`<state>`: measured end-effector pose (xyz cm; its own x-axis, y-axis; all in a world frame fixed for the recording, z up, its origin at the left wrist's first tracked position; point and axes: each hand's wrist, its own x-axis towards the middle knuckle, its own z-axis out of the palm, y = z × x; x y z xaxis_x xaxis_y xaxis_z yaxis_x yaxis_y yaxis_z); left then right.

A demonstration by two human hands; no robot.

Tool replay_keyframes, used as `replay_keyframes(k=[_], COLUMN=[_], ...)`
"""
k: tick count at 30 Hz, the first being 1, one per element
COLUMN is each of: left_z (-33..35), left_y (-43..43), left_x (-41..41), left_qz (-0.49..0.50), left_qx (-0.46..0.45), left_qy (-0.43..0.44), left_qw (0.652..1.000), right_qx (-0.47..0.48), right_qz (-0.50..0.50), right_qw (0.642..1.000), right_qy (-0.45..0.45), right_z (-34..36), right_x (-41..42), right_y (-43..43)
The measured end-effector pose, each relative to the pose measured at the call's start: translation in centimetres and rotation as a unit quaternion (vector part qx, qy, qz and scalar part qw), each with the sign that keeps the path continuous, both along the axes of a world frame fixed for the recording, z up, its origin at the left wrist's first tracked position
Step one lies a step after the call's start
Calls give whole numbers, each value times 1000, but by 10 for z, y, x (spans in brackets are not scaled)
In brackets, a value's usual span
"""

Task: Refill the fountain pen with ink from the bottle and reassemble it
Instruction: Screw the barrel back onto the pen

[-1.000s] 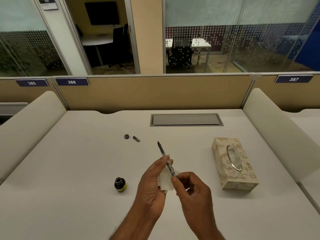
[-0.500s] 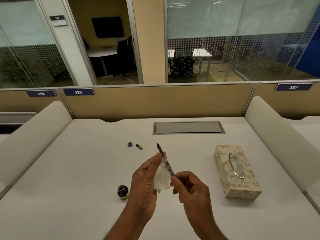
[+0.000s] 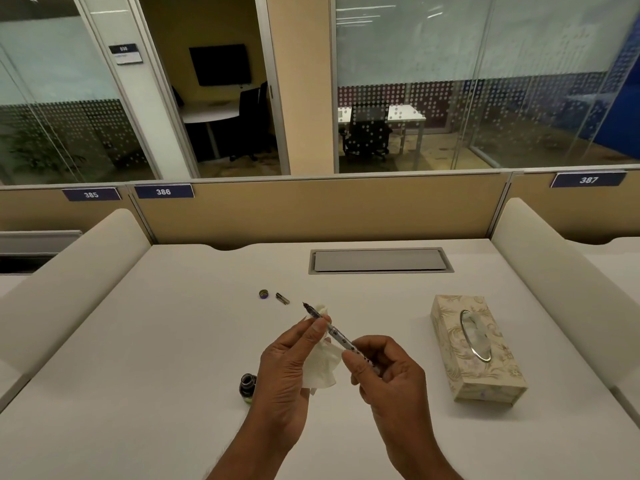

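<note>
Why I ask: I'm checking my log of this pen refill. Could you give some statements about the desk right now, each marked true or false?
The ink bottle stands uncapped on the desk. True.
The right hand holds the tissue. False: the left hand holds it against the pen; the right hand pinches the pen's rear end.
The pen's nib points at the person. False: it points away, up and left.
The tissue box lies right of both hands. True.
The round cap sits on the tissue box. False: it lies on the desk.
</note>
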<state>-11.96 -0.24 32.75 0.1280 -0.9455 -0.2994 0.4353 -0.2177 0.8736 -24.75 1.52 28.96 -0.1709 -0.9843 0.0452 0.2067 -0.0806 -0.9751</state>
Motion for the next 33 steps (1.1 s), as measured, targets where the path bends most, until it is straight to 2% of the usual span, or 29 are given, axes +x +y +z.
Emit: replay_keyframes(k=[8, 12, 24, 27, 30, 33], left_z=[0, 2, 2, 3, 2, 2], left_y=[1, 2, 3, 3, 3, 2], left_x=[-1, 1, 4, 5, 6, 6], left_qz=[18, 17, 26, 24, 24, 27], left_qx=[0, 0, -3, -3, -6, -8], left_qy=[12, 17, 22, 16, 18, 18], left_qw=[1000, 1000, 999, 1000, 1000, 999], right_qx=[9, 28, 20, 48, 29, 51], right_qz=[-30, -6, -3, 20, 8, 24], right_qw=[999, 1000, 998, 999, 998, 998], right_qy=[37, 9, 54, 12, 56, 28], right_z=[3, 6, 10, 12, 13, 14], right_x=[4, 5, 8, 9, 10, 11], right_y=[-2, -1, -1, -1, -1, -1])
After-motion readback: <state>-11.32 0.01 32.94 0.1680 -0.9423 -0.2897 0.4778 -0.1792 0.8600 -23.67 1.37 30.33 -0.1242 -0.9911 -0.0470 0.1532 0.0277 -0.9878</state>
